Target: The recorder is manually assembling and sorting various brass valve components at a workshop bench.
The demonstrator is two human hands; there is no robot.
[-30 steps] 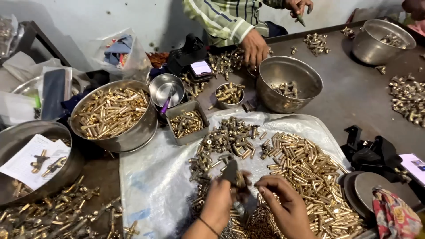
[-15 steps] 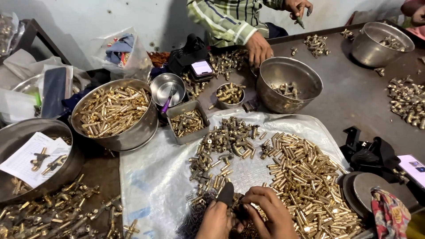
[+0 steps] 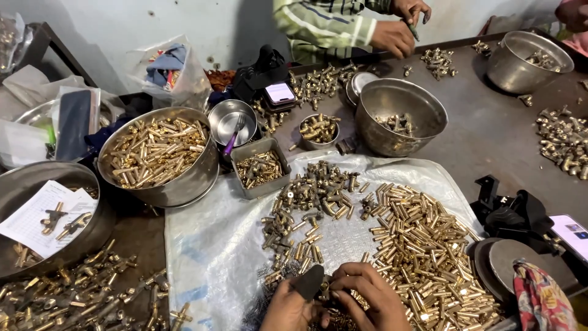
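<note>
1. At the far left edge, a large steel bowl [image 3: 43, 214] is seen holding a sheet of paper and a few brass fittings; loose brass parts [image 3: 73, 294] are scattered below it in the lower-left corner.
2. Right of it, a round steel pan [image 3: 160, 158] is heaped with short brass tubes, and just beside that a small square tin [image 3: 260, 167] of brass bits is set at the top edge of a white plastic sheet [image 3: 208, 257].
3. At the bottom centre, the left hand [image 3: 291, 306] is curled, with a dark pad worn on its thumb; it is pressed against the right hand [image 3: 367, 300], whose fingers are bent inward. A small brass piece [image 3: 324, 288] appears to be pinched between the two hands, though its shape cannot be told.
4. Directly above and to the right of the hands, a wide pile of shiny brass tubes [image 3: 422, 245] is spread on the sheet, with darker brass fittings [image 3: 312, 196] heaped toward the frame's middle.
5. In the upper centre, a deep steel bowl [image 3: 401, 116] with few parts is placed; behind it, another person's hands [image 3: 398, 27] are held together at the top edge.
6. At the lower right, a patterned cloth [image 3: 542, 300] and a phone [image 3: 569, 230] are seen.
</note>
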